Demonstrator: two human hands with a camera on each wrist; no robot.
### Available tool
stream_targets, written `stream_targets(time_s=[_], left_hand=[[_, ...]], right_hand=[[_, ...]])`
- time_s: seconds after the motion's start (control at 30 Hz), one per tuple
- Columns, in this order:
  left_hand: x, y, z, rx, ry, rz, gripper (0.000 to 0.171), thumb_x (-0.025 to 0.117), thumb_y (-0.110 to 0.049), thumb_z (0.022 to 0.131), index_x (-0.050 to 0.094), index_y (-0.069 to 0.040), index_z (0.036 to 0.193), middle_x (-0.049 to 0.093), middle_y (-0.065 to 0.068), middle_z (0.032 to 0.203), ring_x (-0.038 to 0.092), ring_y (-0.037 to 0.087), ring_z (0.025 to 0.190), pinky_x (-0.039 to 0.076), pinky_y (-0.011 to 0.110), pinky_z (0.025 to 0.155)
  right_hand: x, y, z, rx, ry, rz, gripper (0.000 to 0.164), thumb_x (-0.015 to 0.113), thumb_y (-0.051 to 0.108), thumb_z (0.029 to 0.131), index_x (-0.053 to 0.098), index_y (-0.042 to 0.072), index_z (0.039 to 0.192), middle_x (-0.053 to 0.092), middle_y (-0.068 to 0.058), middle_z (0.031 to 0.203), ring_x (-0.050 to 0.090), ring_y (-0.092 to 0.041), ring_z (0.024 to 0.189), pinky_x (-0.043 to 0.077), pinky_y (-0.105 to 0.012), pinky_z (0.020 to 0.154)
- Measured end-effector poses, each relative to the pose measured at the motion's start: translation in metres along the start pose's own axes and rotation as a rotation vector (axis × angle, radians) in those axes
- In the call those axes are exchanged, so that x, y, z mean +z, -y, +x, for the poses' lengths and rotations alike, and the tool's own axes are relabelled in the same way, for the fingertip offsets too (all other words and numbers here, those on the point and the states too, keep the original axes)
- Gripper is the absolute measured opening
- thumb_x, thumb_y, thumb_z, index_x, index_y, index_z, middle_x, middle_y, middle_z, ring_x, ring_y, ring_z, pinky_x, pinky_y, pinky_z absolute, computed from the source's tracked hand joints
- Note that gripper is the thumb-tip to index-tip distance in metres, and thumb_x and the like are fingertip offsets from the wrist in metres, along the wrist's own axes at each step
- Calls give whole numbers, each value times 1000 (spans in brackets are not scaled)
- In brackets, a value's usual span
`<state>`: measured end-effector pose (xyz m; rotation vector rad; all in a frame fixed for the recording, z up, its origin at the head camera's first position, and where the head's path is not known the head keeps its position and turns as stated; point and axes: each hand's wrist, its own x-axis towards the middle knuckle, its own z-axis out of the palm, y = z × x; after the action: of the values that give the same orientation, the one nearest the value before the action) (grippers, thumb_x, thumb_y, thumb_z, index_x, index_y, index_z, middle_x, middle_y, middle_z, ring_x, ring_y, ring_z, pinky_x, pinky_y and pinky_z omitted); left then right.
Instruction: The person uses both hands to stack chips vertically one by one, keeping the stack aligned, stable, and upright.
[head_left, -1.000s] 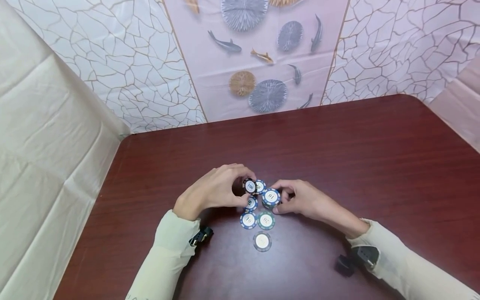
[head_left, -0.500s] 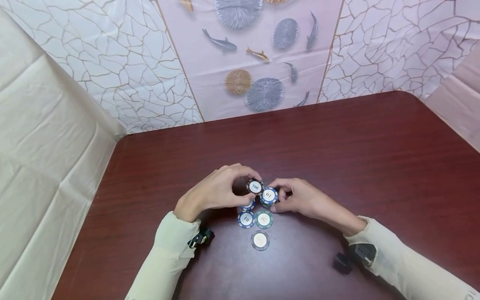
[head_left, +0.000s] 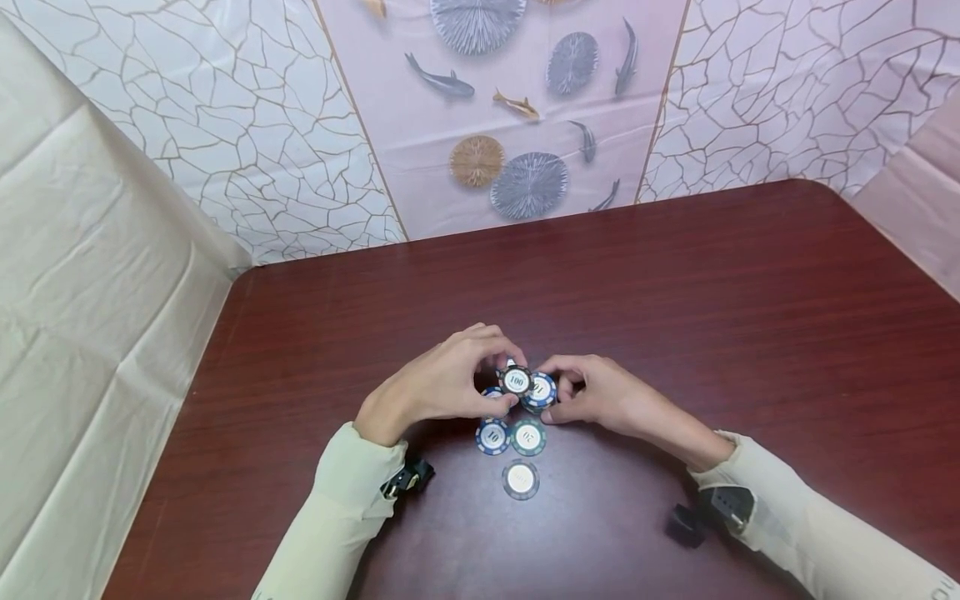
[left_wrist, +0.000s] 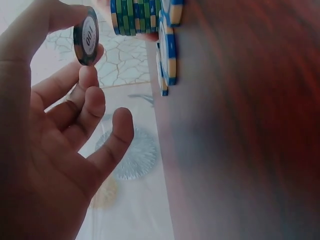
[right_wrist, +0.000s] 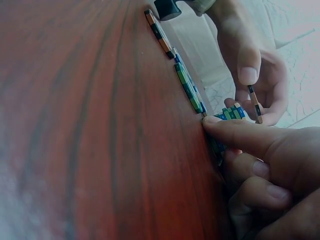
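Between thumb and fingertips, my left hand (head_left: 442,375) pinches a black poker chip (head_left: 516,380) marked 100. In the left wrist view this black chip (left_wrist: 87,40) is raised off the table, apart from a stack of alternating blue and green poker chips (left_wrist: 134,17). From the head, it overlaps the left side of that stack (head_left: 542,390), whose top chip is blue. My right hand (head_left: 607,396) grips the stack from the right, thumb at the near side and index finger at the far side. Partly hidden under my left hand is a blue chip (head_left: 491,392).
Nearer me lie a blue chip marked 10 (head_left: 492,437), a green chip marked 20 (head_left: 528,437) and a dark-edged chip (head_left: 521,480). They rest on the dark red wooden table (head_left: 712,317). A patterned cloth (head_left: 262,125) hangs behind the table's far edge.
My left hand has carried the black chip rightward, from over the loose blue chips to the left side of the stack. The right hand has stayed on the stack.
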<state>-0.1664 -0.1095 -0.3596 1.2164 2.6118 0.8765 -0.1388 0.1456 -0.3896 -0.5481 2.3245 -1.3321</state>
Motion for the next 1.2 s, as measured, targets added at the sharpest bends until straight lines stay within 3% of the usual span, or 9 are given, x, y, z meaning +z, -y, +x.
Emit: stream_targets(time_s=[0.33,0.67,1.2], left_hand=[[5,-13,3,-61,20,170,36,78,-39,86,72,-24,117,62,-16,104,55,5,101,50,27,84],[13,-24,8,-88,54,170,39,77,-30,87,72,-16,122,61,-9,114,63,7,88,52,25,77],[15,-27,8,-67,80,258,44,77,-33,92,71,-19,132,63,-8,124,65,8,100,56,32,86]], right_hand=[[0,0,1,-15,-6,-24,40,88,12,84,71,11,120,55,5,69,47,-8,61,37,-24,58],[-1,0,-1,-7,-1,-15,39,87,12,85,70,10,120,56,5,69,48,-8,63,37,-24,60],[0,-1,1,-8,-5,-32,31,87,12,85,68,12,110,54,6,68,48,-8,62,38,-25,61]])
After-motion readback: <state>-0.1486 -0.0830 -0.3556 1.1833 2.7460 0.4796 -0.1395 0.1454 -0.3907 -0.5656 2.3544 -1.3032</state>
